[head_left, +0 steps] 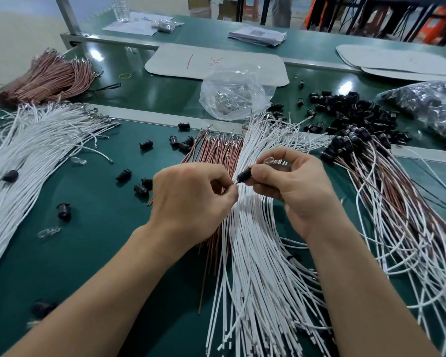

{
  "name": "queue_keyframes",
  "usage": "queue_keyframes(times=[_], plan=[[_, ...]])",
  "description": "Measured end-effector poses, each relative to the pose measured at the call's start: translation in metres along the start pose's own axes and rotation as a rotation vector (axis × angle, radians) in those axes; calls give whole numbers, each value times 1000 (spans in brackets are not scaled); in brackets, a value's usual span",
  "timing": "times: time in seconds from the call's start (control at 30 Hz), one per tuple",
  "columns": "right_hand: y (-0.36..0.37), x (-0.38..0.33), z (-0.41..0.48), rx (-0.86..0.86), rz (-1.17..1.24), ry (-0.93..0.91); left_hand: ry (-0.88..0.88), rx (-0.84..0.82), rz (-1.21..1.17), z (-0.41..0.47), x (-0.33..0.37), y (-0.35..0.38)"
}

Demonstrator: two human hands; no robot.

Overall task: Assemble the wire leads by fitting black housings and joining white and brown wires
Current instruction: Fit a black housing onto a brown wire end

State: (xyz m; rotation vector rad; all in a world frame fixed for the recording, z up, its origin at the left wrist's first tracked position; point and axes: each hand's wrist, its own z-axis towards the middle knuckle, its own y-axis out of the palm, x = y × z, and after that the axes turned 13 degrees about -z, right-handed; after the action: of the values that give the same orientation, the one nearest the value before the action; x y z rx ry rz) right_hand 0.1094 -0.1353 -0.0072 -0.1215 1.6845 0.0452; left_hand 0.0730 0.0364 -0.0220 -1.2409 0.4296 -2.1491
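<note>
Limp white wires (pixel 255 279) cross the surface's (pixel 101 253) near edge; left hand (pixel 191 197) pinches a wire end (pixel 235 182), right hand (pixel 294 186) a small, probably slippery black housing (pixel 244 174).

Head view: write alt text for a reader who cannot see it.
The right hand pinches a black housing while the left hand pinches a wire end at its mouth. Below, white wires and brown wires fan across a green bench, among loose housings.
</note>
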Motion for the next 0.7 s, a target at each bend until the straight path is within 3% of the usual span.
queue_keyframes(times=[0.47,0.7], plan=[[-6,3,3,-85,75,81,16,10,-116,2,-3,-2],[-14,1,4,-199,355,145,16,-6,-298,4,-9,2]])
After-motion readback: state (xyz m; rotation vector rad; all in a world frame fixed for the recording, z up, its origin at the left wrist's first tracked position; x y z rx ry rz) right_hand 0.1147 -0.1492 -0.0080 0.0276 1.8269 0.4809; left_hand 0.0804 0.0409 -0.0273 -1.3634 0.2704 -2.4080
